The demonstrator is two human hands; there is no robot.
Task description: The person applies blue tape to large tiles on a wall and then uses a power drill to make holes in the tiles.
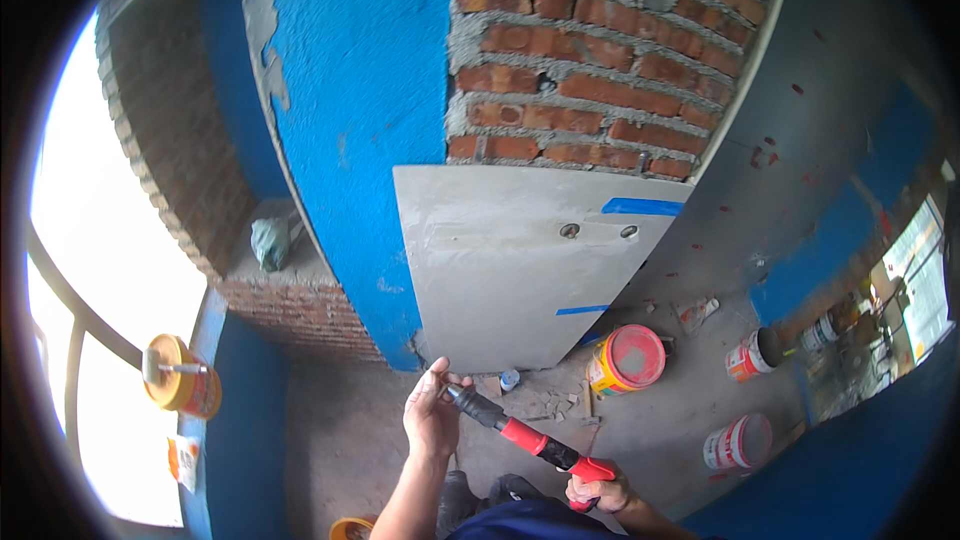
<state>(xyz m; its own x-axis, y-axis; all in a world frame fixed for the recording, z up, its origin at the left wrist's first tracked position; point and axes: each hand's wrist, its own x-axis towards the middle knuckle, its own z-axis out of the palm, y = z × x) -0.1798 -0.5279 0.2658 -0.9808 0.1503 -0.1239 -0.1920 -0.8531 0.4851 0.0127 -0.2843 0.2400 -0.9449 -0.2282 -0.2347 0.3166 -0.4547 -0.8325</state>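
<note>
A long red-and-black nail gun [540,445] slants across my front, its dark muzzle up and to the left. My right hand [600,493] is wrapped round the red grip at its lower end. At the muzzle is my left hand [432,415], with thumb and fingers bent together right at the tip. Whatever those fingers pinch, if anything, is too small to make out. Beyond the muzzle a large pale grey panel [500,270] covers the lower wall, with two small round holes and strips of blue tape.
Bare brick [600,60] and blue-painted wall [350,60] rise above the panel. A yellow bucket with a red lid [636,356], white-and-red buckets [740,442] and rubble [560,404] are on the floor. An orange-yellow bucket [185,390] stands on the left ledge.
</note>
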